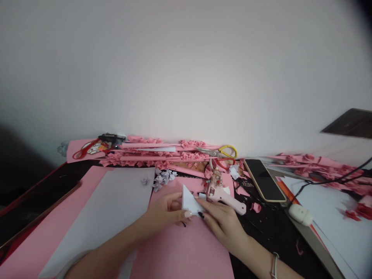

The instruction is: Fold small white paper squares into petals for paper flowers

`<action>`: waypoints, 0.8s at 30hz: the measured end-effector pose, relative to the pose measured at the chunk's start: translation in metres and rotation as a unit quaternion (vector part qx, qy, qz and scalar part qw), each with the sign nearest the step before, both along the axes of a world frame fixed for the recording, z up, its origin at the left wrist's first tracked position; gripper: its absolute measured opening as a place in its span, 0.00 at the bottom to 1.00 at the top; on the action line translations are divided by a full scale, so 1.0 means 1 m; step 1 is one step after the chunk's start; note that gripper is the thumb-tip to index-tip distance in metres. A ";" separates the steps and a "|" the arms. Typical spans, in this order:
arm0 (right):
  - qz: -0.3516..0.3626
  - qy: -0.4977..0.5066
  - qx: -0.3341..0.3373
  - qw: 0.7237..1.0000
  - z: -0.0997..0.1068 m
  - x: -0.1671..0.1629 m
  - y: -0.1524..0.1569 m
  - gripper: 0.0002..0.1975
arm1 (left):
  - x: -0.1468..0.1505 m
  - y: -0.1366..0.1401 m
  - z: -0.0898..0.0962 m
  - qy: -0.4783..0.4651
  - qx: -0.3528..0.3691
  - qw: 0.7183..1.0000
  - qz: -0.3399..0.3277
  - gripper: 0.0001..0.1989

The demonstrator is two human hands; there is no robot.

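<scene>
A small folded piece of white paper, triangular in outline, is between my two hands above a pink sheet. My left hand pinches its left side, thumb near the lower edge. On its right side my right hand grips the lower corner with thumb and fingers. A pink glue gun lies just beyond my right hand. Small white-lilac paper flowers lie beyond my left hand.
Pink paper flower stems line the wall, with yellow-handled scissors on them. A phone, an earbud case and white sheets are at right. Large white paper covers pink paper at left. A black cable crosses the right side.
</scene>
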State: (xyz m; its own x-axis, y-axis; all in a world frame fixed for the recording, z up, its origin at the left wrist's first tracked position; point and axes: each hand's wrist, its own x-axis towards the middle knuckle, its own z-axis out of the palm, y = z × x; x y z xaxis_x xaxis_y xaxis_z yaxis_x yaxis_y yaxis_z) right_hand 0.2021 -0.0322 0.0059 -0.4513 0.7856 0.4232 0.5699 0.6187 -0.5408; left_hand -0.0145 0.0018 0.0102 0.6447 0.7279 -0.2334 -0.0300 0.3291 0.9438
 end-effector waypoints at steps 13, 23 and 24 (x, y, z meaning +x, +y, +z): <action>0.018 -0.015 -0.023 0.999 0.003 -0.006 -0.004 0.17 | 0.002 -0.005 -0.002 0.005 0.036 0.999 -0.015 0.26; -0.015 -0.001 -0.037 0.999 -0.003 -0.019 -0.018 0.08 | 0.013 -0.023 0.002 0.072 0.142 0.985 -0.067 0.33; -0.011 0.012 -0.048 0.999 -0.003 -0.021 -0.019 0.09 | 0.014 -0.024 0.005 0.062 0.149 0.985 -0.065 0.26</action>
